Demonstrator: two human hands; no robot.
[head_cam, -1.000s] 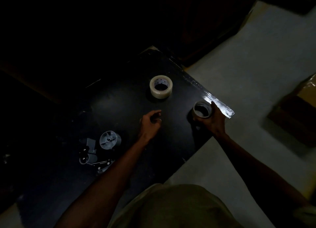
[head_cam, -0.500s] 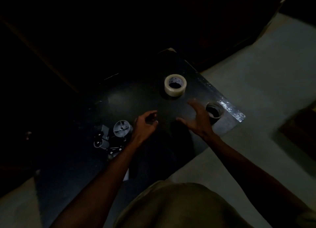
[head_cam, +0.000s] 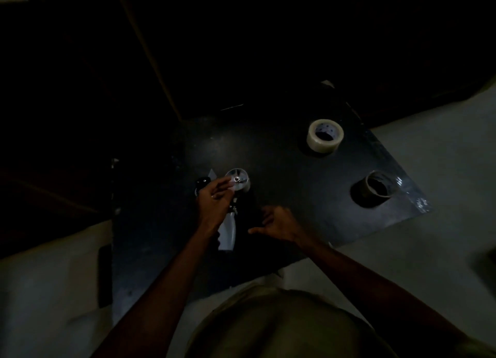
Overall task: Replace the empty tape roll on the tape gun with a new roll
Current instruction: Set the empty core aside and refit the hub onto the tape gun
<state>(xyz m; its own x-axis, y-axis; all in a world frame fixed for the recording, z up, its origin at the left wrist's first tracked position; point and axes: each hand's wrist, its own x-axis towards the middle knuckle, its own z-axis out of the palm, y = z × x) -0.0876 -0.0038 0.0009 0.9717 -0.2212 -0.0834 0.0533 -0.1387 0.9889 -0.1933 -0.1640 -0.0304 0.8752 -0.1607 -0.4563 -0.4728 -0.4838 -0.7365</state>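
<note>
Dim shot. Tape gun [head_cam: 231,196] lies on the dark worktop [head_cam: 281,169], its round hub facing up w/ the handle pointing toward the person. Left hand [head_cam: 214,200] is over the gun, fingers reaching onto the hub; can't tell if the grip has closed on it. Right hand [head_cam: 279,223] hovers just beside the gun, fingers spread, grip open and holding nothing. New tape roll [head_cam: 325,135] sits flat, far right. Empty roll [head_cam: 374,189] sits near the worktop's right corner, well apart from the gun.
</note>
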